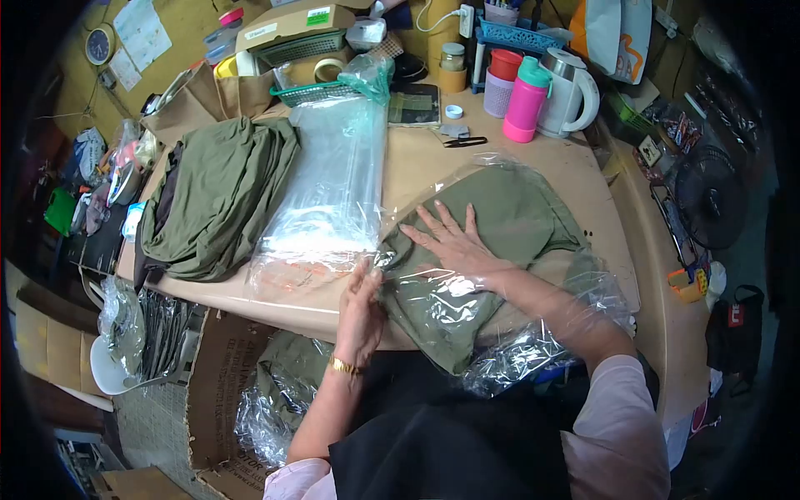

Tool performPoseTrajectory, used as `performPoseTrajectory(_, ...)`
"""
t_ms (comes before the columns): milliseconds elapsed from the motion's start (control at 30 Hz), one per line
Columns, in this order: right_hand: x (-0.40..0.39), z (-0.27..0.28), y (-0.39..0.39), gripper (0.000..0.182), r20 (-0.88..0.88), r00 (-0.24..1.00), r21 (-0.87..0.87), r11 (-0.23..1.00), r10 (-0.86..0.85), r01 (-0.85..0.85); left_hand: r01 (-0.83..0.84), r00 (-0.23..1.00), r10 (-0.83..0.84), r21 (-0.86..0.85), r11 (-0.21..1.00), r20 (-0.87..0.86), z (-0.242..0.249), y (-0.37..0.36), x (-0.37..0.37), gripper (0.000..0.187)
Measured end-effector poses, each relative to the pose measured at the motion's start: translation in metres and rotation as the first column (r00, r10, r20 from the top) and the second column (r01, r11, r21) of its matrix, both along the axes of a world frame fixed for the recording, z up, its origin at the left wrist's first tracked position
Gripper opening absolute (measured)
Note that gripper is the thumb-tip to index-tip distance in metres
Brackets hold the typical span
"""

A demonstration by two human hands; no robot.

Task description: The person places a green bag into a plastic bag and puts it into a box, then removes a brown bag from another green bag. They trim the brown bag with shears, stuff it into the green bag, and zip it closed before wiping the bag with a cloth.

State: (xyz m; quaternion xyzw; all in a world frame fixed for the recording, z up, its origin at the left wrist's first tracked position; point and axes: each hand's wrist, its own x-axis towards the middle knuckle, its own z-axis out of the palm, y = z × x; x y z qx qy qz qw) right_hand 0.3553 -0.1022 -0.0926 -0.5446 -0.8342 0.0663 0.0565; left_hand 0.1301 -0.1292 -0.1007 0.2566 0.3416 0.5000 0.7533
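A folded olive-green garment (508,208) lies on the table in a clear plastic bag (454,287), its lower corner hanging past the front edge. My right hand (454,248) rests flat on the cloth with fingers spread, and the forearm seems to run under the clear film. At the bag's left edge, my left hand (364,300) pinches the plastic between thumb and fingers. Left of it is a stack of flat clear bags (329,179). Beyond those sits a pile of olive-green garments (221,196).
A cardboard box (212,392) with bagged green items stands below the table's front edge. Along the back are a green basket (308,93), black thread snips (465,142), a pink bottle (527,100) and a steel kettle (567,92). A black fan (710,196) is at right.
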Motion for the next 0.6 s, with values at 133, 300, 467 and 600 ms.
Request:
performPoseTrajectory(133,-0.023,-0.010,0.019,0.077,0.024,0.985,-0.005,0.985,0.170,-0.170,0.087,0.995,-0.088,0.024,0.996,0.044,-0.005,0.010,0.009,0.051)
performPoseTrajectory(300,-0.031,-0.015,0.018,0.076,0.011,0.984,-0.025,0.984,0.178,-0.178,0.086,0.980,-0.089,0.023,0.996,0.178,-0.009,0.006,0.012,0.067)
performPoseTrajectory(467,0.018,-0.008,0.035,0.070,0.104,0.973,-0.019,0.977,-0.208,0.211,0.142,0.990,-0.139,0.110,0.984,-0.031,-0.003,-0.011,0.041,0.091)
performPoseTrajectory(600,0.075,-0.005,0.043,0.071,0.023,0.881,0.125,0.876,-0.473,0.466,0.247,0.956,-0.189,0.267,0.932,-0.225,-0.015,-0.052,0.048,0.103)
